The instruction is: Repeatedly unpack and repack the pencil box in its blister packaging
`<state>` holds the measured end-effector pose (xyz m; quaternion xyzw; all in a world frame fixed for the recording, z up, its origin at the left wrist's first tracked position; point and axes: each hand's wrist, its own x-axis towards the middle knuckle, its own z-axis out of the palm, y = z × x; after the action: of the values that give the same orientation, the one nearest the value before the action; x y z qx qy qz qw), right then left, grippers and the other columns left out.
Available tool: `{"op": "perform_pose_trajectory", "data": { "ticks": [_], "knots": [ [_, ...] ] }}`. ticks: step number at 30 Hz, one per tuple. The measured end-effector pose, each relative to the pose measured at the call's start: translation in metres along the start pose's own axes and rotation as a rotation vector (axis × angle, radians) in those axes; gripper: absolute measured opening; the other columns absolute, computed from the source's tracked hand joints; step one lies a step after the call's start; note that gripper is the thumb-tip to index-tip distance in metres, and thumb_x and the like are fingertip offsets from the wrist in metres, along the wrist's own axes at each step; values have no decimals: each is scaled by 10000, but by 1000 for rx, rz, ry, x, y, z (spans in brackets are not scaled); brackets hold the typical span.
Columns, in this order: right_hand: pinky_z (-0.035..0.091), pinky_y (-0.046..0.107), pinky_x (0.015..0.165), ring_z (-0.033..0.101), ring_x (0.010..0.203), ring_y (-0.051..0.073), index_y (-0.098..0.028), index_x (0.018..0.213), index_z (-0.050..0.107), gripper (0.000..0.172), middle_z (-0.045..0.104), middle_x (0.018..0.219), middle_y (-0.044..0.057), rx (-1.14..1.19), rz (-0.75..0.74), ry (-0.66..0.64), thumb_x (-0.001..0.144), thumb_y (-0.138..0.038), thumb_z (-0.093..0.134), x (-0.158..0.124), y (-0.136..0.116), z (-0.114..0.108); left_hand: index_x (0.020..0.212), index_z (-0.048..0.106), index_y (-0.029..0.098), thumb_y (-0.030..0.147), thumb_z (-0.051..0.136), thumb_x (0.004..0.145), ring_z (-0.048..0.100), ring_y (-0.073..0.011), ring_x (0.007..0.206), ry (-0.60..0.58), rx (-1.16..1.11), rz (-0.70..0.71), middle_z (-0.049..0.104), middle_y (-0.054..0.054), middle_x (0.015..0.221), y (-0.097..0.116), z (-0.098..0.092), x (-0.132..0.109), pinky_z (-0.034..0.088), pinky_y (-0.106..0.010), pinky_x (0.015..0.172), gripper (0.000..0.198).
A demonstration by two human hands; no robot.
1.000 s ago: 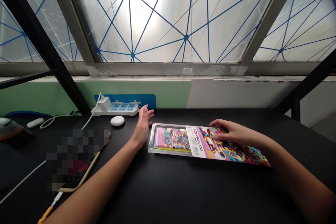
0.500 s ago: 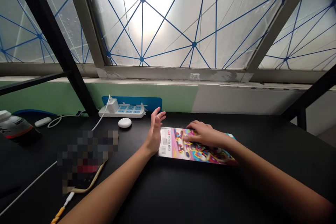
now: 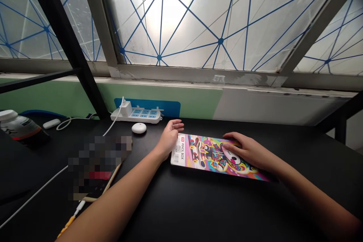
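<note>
A long, flat pencil box (image 3: 204, 154) with a bright cartoon print lies on the black desk, its white end labelled "PENCIL BOX" towards the left. My right hand (image 3: 246, 149) grips the right part of the box, with the thumb on the printed top and the fingers over the far edge. At the box's left end is my left hand (image 3: 169, 140), its thumb by the far left corner. The fingers of that hand stretch out beyond the box without closing round it. My right hand and forearm partly hide the right end.
A white power strip (image 3: 147, 115) and a small white rounded case (image 3: 138, 128) stand beyond my left hand. A blurred-out device (image 3: 99, 170) with a cable lies left of my forearm. At far left is a bottle (image 3: 21, 128). A window with a sill (image 3: 184, 83) backs the desk.
My right hand has slid right along the box, uncovering more of the print. My left hand's fingers have tipped to the right over the corner. The whole view has shifted slightly.
</note>
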<state>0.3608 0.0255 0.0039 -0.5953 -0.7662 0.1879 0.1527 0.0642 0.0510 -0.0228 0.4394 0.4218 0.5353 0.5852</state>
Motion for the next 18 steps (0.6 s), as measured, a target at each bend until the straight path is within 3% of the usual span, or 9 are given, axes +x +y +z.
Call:
{"op": "perform_pose_trajectory", "data": {
  "ticks": [3,6,12,18],
  "knots": [
    [528,410,879,659,1041,296,-247,1153,634,498,698,1176,94,18,23,-7,894,-652,506,-4,21,-6,1067,596,169,-6,428,642,627,-279,1177,-80,-72,-42,588,-146,1308,1,0,0,539,-352,814,490],
    [523,380,827,660,975,269,-247,1109,642,467,705,1121,80,23,6,-12,913,-642,490,-3,19,-3,1065,594,176,-14,446,685,637,-285,1175,-93,-112,-49,589,-150,1324,0,0,1,555,-311,734,450],
    [470,320,639,623,745,214,-244,1015,653,462,706,869,34,56,23,-53,929,-652,455,-5,4,1,1058,587,168,-23,494,769,646,-286,1178,-49,-127,-65,600,-169,1332,-3,-3,6,575,-302,732,359],
    [438,308,606,608,713,207,-233,917,640,473,697,811,33,42,27,-35,921,-667,455,-7,4,1,1051,568,167,-9,497,835,693,-279,1098,58,-127,-106,613,-175,1316,-3,1,5,590,-325,725,288]
  ]
}}
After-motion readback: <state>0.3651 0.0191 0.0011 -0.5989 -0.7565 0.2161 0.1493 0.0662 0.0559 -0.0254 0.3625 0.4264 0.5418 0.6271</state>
